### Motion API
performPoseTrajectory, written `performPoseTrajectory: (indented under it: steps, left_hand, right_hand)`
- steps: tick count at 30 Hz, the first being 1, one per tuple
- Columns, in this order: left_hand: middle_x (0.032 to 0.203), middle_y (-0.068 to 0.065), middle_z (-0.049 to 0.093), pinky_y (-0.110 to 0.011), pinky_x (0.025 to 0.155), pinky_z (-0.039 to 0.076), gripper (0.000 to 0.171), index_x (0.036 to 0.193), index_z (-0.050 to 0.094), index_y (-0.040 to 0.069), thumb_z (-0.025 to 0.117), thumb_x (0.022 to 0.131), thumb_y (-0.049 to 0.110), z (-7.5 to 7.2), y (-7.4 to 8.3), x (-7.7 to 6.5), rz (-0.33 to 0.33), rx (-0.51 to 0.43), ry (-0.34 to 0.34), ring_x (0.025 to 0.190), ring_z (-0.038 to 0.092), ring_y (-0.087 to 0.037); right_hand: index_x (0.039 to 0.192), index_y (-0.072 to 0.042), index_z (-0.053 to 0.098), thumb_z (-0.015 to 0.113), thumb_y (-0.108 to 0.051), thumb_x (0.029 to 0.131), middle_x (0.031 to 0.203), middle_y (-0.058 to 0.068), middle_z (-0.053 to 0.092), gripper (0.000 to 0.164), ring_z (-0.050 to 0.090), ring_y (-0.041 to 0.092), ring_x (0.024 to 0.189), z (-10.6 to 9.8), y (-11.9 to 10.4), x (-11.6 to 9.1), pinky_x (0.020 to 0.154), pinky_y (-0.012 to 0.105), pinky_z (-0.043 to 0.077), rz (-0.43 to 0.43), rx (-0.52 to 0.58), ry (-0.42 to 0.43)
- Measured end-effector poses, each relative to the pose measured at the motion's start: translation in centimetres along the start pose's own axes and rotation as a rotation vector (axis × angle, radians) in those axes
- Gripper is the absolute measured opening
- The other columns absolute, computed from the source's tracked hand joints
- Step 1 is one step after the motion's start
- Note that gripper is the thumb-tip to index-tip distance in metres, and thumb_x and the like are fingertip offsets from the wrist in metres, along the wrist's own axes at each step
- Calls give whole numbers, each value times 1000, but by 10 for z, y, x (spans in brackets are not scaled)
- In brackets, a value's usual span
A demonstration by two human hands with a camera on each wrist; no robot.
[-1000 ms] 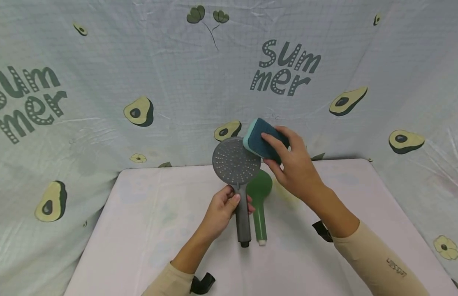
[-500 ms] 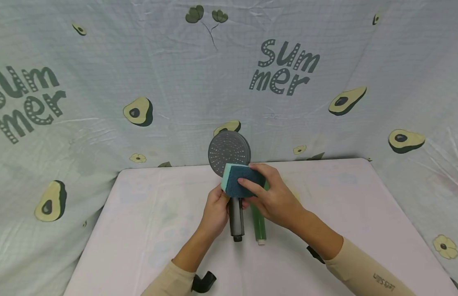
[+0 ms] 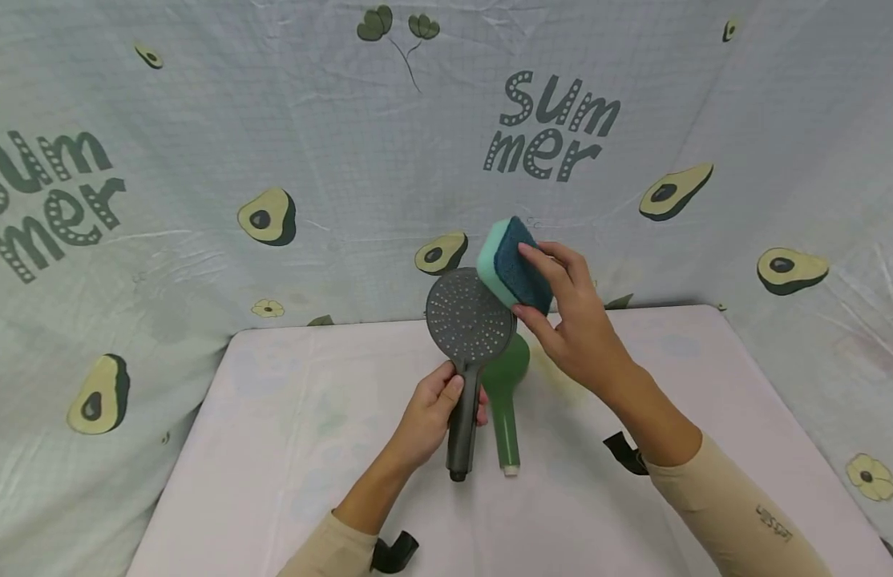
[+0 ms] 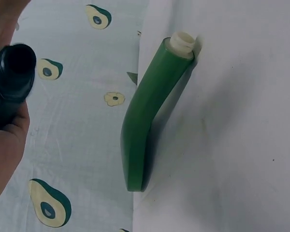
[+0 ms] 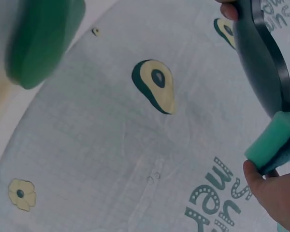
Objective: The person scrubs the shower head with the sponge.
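A dark grey shower head [image 3: 470, 316] is held up over the table, its nozzle face towards the head camera. My left hand [image 3: 430, 413] grips its handle just below the round head. With thumb and fingers my right hand [image 3: 583, 320] holds a sponge [image 3: 515, 264], light teal foam with a dark blue scouring side. The foam side overlaps the shower head's upper right rim in the head view; in the right wrist view the sponge [image 5: 275, 140] meets the rim. Behind the grey one, a green shower head [image 3: 506, 377] lies on the table, its pale threaded end [image 4: 182, 42] showing in the left wrist view.
The table has a pale pink-white cover [image 3: 331, 449]. Behind it hangs a light cloth [image 3: 345, 160] printed with avocados and lettering. Black wrist straps [image 3: 396, 553] show at both forearms.
My right hand brought the sponge down over the neck and handle of the grey shower head, then back up to its upper right rim. The shower head shifted slightly left, then right, and tilted.
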State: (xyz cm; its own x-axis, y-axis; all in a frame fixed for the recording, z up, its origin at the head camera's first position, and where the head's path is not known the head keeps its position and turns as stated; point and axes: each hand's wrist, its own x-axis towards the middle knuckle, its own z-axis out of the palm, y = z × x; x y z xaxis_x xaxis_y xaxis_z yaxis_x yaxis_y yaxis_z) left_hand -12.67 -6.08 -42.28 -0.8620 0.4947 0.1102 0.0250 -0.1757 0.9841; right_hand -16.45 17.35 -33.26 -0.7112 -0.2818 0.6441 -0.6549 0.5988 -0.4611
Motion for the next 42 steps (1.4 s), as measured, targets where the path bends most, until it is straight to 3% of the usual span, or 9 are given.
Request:
performPoseTrajectory:
  steps: [5,11,15,20,27,31,36,39,42]
  left_hand:
    - [110,-35,57,-25,83,61,39,143,40,-6,32,115,21,-1,3,1,17,43,62,86,68,-11]
    - [113,-35,56,-30,83,62,35,141,42,-3,32,115,18,-4,9,4,48,16,155,87,70,-13]
    - [114,-34,55,-34,85,63,35,144,40,-2,33,114,17,-4,9,5,57,4,160,88,72,-13]
    - [110,-28,59,-30,83,62,32,138,45,-2,35,114,16,-6,8,3,77,99,179,87,69,-13]
    - [105,-22,65,-25,78,59,27,133,54,0,43,112,13,-11,5,2,107,333,189,83,66,-18]
    - [106,-21,66,-24,81,60,28,134,53,-2,44,112,13,-11,3,2,111,339,173,85,66,-16]
    - [107,-24,65,-26,81,61,29,133,54,-4,43,112,13,-11,9,2,163,258,196,84,66,-12]
    - [108,-24,65,-26,82,62,29,133,54,-3,44,112,14,-11,14,3,181,236,225,85,67,-11]
    - [108,-23,66,-25,82,61,29,133,55,-3,45,111,15,-12,15,5,175,252,248,86,67,-14]
  right_hand:
    - [161,-15,32,72,-8,96,154,22,32,77,42,36,141,4,-3,-9,109,59,48,62,48,-43]
    - [161,-12,17,67,-8,99,154,23,30,79,48,39,137,27,-2,-37,106,59,51,74,154,-106]
    - [160,-11,13,63,-5,101,153,21,32,78,52,40,136,36,-2,-48,108,58,49,112,263,-122]
    - [162,-12,15,61,0,101,157,19,33,77,52,39,137,21,2,-44,109,54,49,130,277,-128]
    - [162,-19,34,65,-8,101,157,15,39,70,48,35,138,-17,3,-16,106,60,50,76,70,-175]
    - [161,-22,38,65,-13,102,158,13,39,65,47,33,138,-28,-1,-4,105,61,49,55,41,-223]
    - [163,-22,32,59,-10,105,157,14,40,66,49,35,136,-25,1,-7,106,64,48,142,204,-216]
    - [165,-23,25,53,-13,108,158,15,38,64,50,37,137,-17,9,-16,109,58,48,225,290,-244]
    - [166,-25,22,51,-15,110,162,12,35,64,50,36,140,-13,18,-24,113,35,49,285,316,-263]
